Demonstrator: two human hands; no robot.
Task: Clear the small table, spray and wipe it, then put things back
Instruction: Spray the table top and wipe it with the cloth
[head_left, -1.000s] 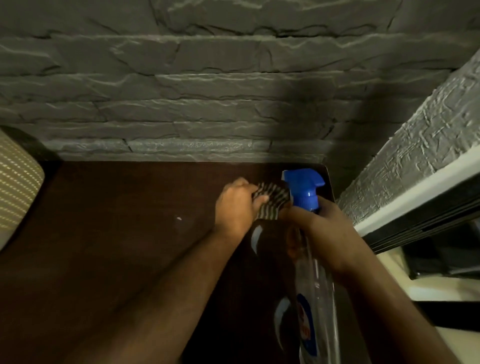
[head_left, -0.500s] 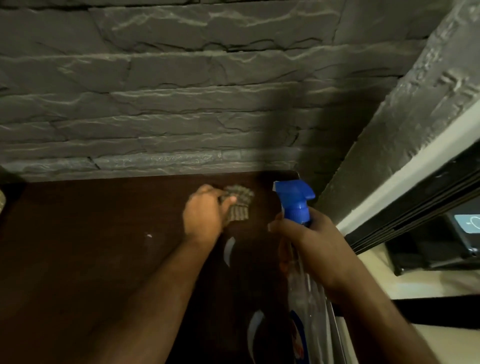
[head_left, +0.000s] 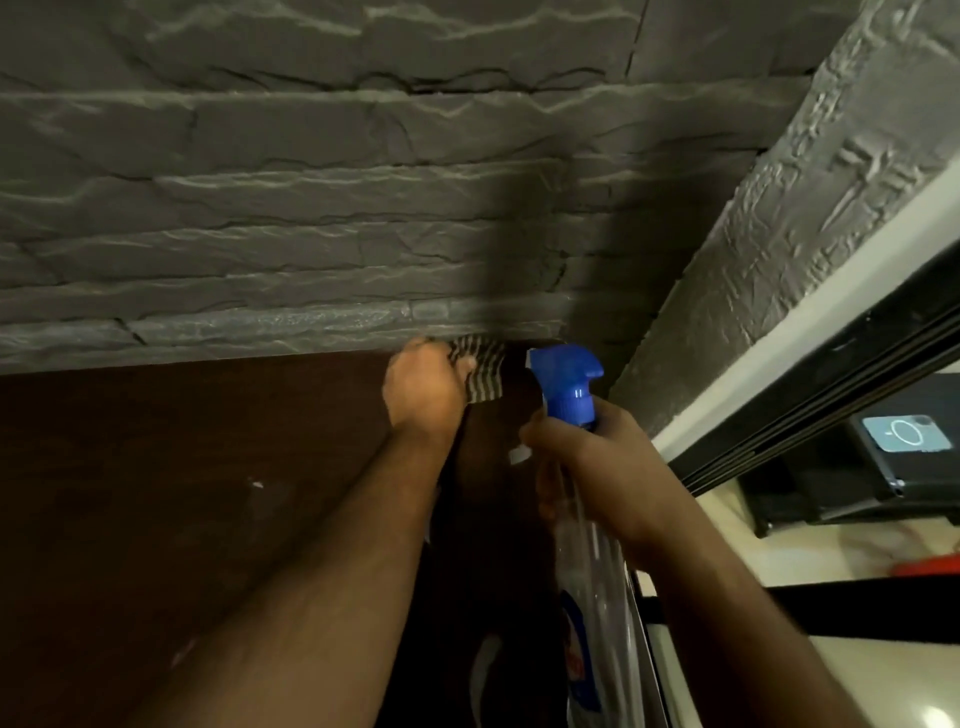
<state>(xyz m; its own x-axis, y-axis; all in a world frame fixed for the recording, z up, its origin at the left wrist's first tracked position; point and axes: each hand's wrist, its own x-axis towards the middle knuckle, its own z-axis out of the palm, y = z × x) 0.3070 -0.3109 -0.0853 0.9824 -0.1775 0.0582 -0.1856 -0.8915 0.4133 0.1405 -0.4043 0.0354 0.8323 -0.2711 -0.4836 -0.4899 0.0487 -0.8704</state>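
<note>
cloth (head_left: 480, 376) inside left hand (head_left: 423, 387) grip

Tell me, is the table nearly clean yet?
Cleared: the table shows nothing standing on it. Now the left hand rubs a striped cloth along the back edge by the wall while the right hand holds the spray bottle. Putting things back is left.

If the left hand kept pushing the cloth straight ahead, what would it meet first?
Probably the grey stone wall: the left hand and striped cloth are already at the table's back edge, though any gap is unclear.
</note>
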